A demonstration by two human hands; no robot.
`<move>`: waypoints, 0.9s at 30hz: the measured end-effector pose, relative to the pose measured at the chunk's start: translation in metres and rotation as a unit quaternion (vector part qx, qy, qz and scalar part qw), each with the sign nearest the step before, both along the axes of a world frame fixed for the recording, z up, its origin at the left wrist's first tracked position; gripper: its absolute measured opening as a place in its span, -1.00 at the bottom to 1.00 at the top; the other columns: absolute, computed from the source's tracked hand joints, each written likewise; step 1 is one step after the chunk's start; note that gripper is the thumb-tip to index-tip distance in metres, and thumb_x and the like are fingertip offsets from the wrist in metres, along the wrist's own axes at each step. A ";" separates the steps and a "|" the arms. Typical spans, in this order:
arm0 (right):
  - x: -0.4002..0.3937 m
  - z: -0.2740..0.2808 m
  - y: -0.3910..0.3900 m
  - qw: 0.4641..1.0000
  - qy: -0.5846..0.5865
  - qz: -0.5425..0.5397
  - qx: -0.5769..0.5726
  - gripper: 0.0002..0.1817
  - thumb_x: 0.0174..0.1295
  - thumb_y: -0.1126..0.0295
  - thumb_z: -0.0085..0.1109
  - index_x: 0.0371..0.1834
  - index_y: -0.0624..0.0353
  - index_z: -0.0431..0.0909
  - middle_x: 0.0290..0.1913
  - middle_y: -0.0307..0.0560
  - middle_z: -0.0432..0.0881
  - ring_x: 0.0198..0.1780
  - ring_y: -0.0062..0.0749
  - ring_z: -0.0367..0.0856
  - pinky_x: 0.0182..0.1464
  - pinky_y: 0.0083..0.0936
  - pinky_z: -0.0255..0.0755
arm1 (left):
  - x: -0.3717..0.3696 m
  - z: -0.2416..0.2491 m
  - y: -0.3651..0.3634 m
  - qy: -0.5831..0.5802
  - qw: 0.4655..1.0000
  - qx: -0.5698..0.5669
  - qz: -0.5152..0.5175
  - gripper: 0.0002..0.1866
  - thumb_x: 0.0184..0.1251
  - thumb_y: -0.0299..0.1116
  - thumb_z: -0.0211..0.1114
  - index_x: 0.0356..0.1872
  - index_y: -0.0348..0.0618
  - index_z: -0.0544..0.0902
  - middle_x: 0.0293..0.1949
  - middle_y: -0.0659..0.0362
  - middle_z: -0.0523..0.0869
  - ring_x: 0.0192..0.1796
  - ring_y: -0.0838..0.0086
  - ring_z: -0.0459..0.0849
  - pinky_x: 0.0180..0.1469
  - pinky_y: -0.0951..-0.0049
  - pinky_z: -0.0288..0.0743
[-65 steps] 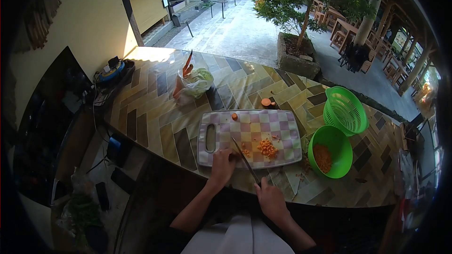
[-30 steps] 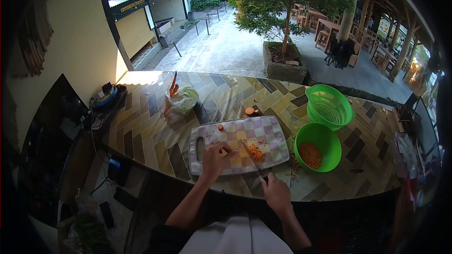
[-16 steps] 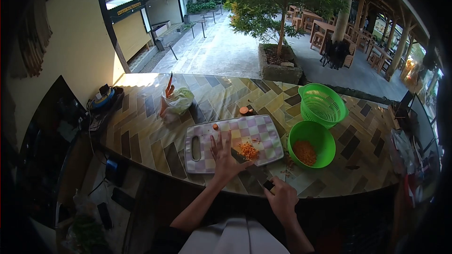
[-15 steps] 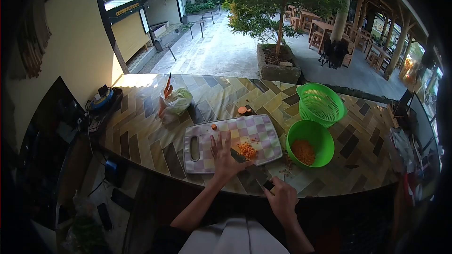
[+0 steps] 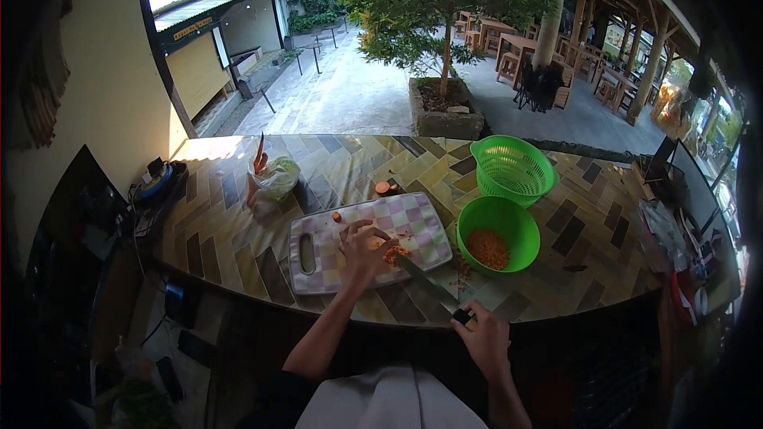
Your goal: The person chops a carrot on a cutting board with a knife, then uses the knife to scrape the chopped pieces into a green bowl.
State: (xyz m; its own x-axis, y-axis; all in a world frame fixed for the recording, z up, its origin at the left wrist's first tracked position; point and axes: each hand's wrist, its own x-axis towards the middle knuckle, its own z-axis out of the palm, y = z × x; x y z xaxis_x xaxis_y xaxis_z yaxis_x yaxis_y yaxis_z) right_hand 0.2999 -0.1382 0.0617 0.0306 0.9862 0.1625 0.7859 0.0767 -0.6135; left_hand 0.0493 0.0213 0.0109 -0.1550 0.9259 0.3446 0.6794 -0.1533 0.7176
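My right hand is nearest to me, off the near right corner of the checkered cutting board, fingers wrapped tight round the dark handle of a knife. The blade runs up and left from my fist, its tip reaching the board's near right part, at the pile of diced carrot. My left hand lies on the board just left of that pile, fingers bent over the orange bits and touching them; whether any are pinched between my fingers I cannot tell.

The board rests on a tiled counter, its handle slot at the left end. A small carrot piece sits at the board's far edge, and a carrot stub lies on the tiles just beyond the far right corner.

Right of the board, close beside it, stands a green bowl with chopped carrot in it. Beyond the bowl, touching its far rim, is a green colander. Left of the board's far side lies a plastic bag with whole carrots poking out.
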 end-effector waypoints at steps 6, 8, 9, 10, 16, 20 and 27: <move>0.014 -0.006 0.008 0.972 0.187 0.021 -0.138 -0.71 0.31 0.25 0.29 -0.22 0.30 0.58 -0.60 -0.07 0.57 -0.58 -0.42 0.55 -0.47 -0.45 0.39 | -0.002 -0.001 -0.014 0.007 1.000 0.006 0.002 -0.83 0.13 -0.27 0.49 -0.26 -0.04 0.82 -0.04 0.22 0.70 0.19 0.27 0.52 0.30 0.03 0.18; 0.013 -0.008 0.012 0.946 0.266 0.035 -0.180 -0.71 0.37 0.25 0.23 -0.24 0.33 0.57 -0.64 -0.12 0.54 -0.64 -0.58 0.49 -0.55 -0.55 0.33 | -0.003 -0.004 -0.020 -0.025 0.999 0.029 -0.018 -0.86 0.16 -0.35 0.47 -0.27 -0.11 0.82 -0.08 0.19 0.72 0.11 0.27 0.60 0.26 0.07 0.28; 0.012 -0.012 0.014 0.934 0.298 0.039 -0.196 -0.71 0.40 0.26 0.20 -0.25 0.34 0.57 -0.65 -0.14 0.54 -0.65 -0.64 0.47 -0.57 -0.59 0.30 | -0.005 -0.002 -0.023 -0.046 0.998 0.037 -0.027 -0.85 0.17 -0.38 0.46 -0.24 -0.13 0.81 -0.09 0.17 0.73 0.08 0.26 0.62 0.21 0.12 0.35; 0.011 -0.015 0.016 0.920 0.328 0.044 -0.211 -0.70 0.42 0.26 0.17 -0.26 0.35 0.57 -0.66 -0.15 0.53 -0.67 -0.70 0.45 -0.60 -0.63 0.27 | -0.007 0.000 -0.026 -0.068 0.996 0.045 -0.036 -0.84 0.18 -0.41 0.44 -0.21 -0.16 0.80 -0.09 0.16 0.74 0.05 0.25 0.65 0.16 0.17 0.41; -0.017 -0.011 0.022 0.883 0.397 0.068 -0.240 -0.67 0.49 0.23 0.06 -0.24 0.33 0.56 -0.63 -0.16 0.54 -0.68 -0.66 0.43 -0.62 -0.64 0.28 | -0.002 0.019 -0.054 -0.062 0.976 0.122 -0.171 -0.74 0.22 -0.46 0.42 -0.05 -0.24 0.74 -0.02 0.06 0.76 0.02 0.19 0.70 0.04 0.32 0.59; -0.030 -0.008 0.025 0.854 0.445 0.076 -0.259 -0.65 0.53 0.20 -0.02 -0.16 0.33 0.53 -0.62 -0.13 0.52 -0.70 -0.62 0.40 -0.62 -0.64 0.30 | 0.017 0.021 -0.062 0.011 0.965 0.198 -0.174 -0.71 0.23 -0.44 0.43 -0.02 -0.27 0.73 0.05 0.04 0.74 0.05 0.18 0.70 0.09 0.28 0.59; -0.047 -0.007 0.039 0.845 0.465 0.047 -0.261 -0.68 0.56 0.21 -0.07 -0.15 0.29 0.46 -0.58 -0.09 0.49 -0.70 -0.58 0.38 -0.62 -0.61 0.33 | -0.039 0.006 -0.025 -0.026 0.989 0.137 -0.058 -0.85 0.12 -0.51 0.45 -0.26 -0.27 0.78 -0.23 0.06 0.81 -0.10 0.19 0.73 -0.01 0.29 0.62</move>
